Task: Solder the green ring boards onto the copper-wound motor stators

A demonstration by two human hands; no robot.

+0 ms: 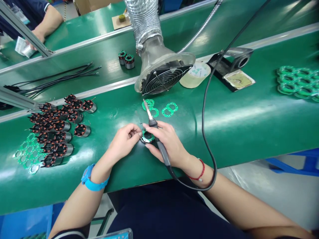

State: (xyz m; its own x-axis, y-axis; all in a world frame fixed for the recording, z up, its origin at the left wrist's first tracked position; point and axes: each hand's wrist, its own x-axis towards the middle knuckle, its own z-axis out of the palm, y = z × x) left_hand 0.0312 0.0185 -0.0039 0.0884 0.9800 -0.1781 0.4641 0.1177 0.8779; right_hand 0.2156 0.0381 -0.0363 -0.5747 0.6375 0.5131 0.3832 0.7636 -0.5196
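"Dark shirt [154,212], mine, sits closest, against the near edge of the workbench [239,129]."

"And your hands?"

"My left hand [126,141] has its thumb and fingertips gathered at the left rim of the round part [149,139]; I can't tell whether they pinch anything. My right hand [171,142] holds the soldering iron [163,149] across its fingers, with thumb and forefinger spread at the part's right side."

"Where is that part, exactly?"

"Between my hands, about midway from near edge to far edge, green board uppermost. The iron's tip points away from me, toward the far edge."

"What's around it?"

"Loose green rings [169,109] just beyond, before the fume hood [149,59]. Copper-wound stators [59,125] crowd toward the left end; a tape roll [194,75] and the iron stand [231,66] line the far edge."
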